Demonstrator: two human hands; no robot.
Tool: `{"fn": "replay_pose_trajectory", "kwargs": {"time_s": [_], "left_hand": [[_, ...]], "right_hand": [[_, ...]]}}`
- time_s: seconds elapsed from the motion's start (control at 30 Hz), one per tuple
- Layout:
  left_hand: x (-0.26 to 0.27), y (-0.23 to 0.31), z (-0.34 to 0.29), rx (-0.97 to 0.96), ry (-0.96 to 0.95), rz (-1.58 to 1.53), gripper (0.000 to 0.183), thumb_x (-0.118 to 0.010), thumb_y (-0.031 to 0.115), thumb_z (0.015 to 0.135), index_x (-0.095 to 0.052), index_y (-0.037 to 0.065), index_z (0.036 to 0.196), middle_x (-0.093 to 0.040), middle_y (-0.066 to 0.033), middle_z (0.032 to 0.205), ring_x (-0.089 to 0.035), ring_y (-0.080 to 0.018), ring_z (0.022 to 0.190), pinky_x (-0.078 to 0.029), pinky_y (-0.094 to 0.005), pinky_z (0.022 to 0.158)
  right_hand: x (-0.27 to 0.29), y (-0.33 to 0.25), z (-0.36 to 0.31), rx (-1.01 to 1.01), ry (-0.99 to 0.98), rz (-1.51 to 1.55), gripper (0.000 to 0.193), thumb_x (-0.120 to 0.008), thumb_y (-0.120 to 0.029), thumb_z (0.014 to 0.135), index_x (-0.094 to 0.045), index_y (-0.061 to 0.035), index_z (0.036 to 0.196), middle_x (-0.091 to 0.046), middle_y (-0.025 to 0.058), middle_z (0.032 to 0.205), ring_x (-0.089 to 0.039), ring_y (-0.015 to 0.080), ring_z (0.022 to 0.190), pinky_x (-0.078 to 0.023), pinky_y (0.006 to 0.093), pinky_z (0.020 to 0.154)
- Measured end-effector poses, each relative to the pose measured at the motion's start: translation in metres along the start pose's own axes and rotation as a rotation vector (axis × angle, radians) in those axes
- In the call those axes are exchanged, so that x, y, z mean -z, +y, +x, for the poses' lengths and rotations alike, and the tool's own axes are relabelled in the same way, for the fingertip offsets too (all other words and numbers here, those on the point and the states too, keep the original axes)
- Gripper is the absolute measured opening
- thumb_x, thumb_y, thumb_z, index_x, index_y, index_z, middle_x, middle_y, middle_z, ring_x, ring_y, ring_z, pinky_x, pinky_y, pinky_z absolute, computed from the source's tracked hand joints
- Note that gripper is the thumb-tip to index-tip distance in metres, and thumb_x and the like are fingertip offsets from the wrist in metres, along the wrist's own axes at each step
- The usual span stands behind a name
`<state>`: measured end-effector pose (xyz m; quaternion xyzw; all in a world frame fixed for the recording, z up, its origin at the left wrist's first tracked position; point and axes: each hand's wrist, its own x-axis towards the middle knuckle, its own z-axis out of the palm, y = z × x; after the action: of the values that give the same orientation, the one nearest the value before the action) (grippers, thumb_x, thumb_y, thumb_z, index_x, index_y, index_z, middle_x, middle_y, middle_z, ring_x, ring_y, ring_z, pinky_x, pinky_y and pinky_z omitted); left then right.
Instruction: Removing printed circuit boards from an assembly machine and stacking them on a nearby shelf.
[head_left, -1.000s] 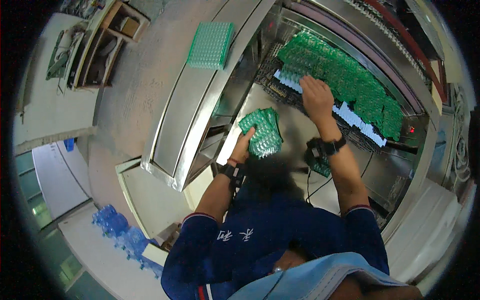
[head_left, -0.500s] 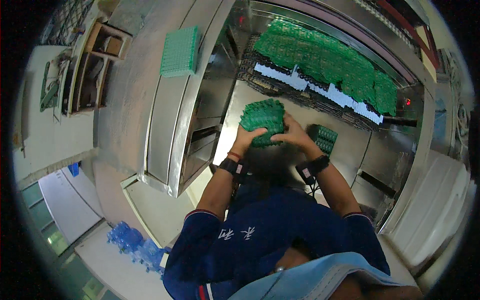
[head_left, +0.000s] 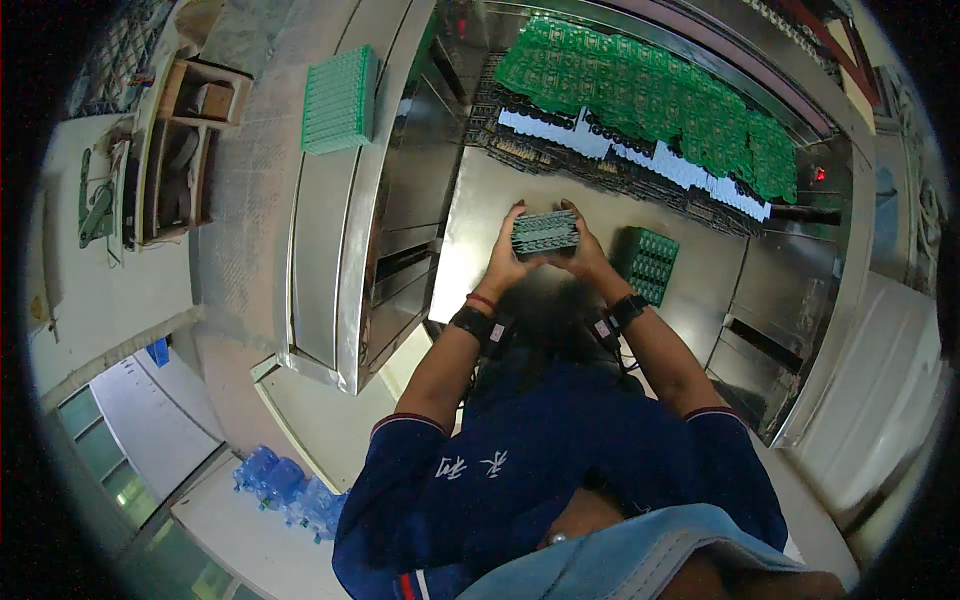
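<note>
A stack of green circuit boards (head_left: 545, 233) is held up between my two hands over the steel work surface. Its layered edges face upward now, showing grey-green. My left hand (head_left: 506, 257) grips one end and my right hand (head_left: 588, 250) the other, thumbs on the near side. Just right of my right hand, a second stack of green boards (head_left: 650, 265) rests on the steel surface. Beyond my hands lies a long row of overlapping green circuit boards (head_left: 640, 92), with pale blue-white strips (head_left: 560, 136) and dark pieces along its near edge.
Another green stack (head_left: 338, 100) sits on the steel ledge (head_left: 325, 230) to the left. A raised metal frame edge (head_left: 375, 200) separates that ledge from the work surface (head_left: 470, 230). Wooden cubbies (head_left: 190, 150) stand far left, and blue water bottles (head_left: 285, 485) lower left.
The board stack in my hands has been turned, from a fanned, tilted pose to evened layers with edges up. My hands now hold its two ends.
</note>
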<state>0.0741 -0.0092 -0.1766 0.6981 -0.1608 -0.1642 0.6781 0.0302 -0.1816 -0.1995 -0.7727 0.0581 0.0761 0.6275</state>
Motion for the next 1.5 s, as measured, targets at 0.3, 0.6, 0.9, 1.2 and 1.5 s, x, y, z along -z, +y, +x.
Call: {"fn": "replay_pose_trajectory", "kwargs": {"time_s": [0.3,0.6,0.9,1.2,1.5], "left_hand": [[-0.015,-0.015,-0.014,0.153,-0.052,-0.143,0.106,-0.074,-0.005,0.061,-0.005,0.010,0.140,-0.043,-0.0170,0.127,-0.049,-0.0262,0.112,-0.042,-0.0351,0.093],[0.000,-0.041,-0.012,0.072,-0.074,0.413,0.091,-0.069,-0.008,0.063,-0.017,0.008,0.136,-0.047,-0.0204,0.122,-0.052,-0.0331,0.110,-0.044,-0.0348,0.090],[-0.009,-0.012,-0.003,0.292,0.023,0.103,0.099,-0.079,0.007,0.062,-0.014,0.006,0.136,-0.049,-0.0137,0.122,-0.049,-0.0276,0.113,-0.035,-0.0396,0.100],[-0.006,-0.030,-0.005,0.279,-0.063,0.073,0.103,-0.079,0.003,0.061,-0.008,0.007,0.137,-0.043,-0.0129,0.126,-0.046,-0.0214,0.114,-0.038,-0.0328,0.096],[-0.004,-0.054,-0.007,-0.029,0.053,0.511,0.069,-0.079,0.007,0.059,-0.041,0.004,0.116,-0.057,-0.0111,0.102,-0.059,-0.0242,0.092,-0.048,-0.0315,0.079]], "right_hand": [[0.000,0.011,-0.014,-0.110,-0.170,0.193,0.112,-0.078,-0.001,0.059,-0.004,-0.0125,0.142,-0.026,0.0123,0.141,-0.029,0.0233,0.130,-0.029,0.0325,0.103],[-0.002,0.009,-0.003,-0.013,-0.090,-0.168,0.097,-0.066,0.007,0.067,-0.006,-0.0134,0.141,-0.048,0.0190,0.122,-0.047,0.0291,0.115,-0.038,0.0341,0.095],[0.003,0.008,-0.005,-0.093,-0.180,-0.176,0.095,-0.068,-0.005,0.070,-0.004,-0.0074,0.141,-0.041,0.0233,0.129,-0.044,0.0335,0.119,-0.037,0.0354,0.098],[0.003,0.000,-0.013,-0.070,-0.111,-0.214,0.094,-0.071,-0.004,0.067,-0.012,-0.0098,0.140,-0.038,0.0192,0.134,-0.043,0.0300,0.121,-0.037,0.0340,0.097],[0.003,-0.004,-0.010,-0.122,-0.136,-0.277,0.081,-0.066,-0.003,0.069,-0.021,-0.0061,0.136,-0.046,0.0210,0.126,-0.045,0.0344,0.117,-0.040,0.0371,0.094]]}}
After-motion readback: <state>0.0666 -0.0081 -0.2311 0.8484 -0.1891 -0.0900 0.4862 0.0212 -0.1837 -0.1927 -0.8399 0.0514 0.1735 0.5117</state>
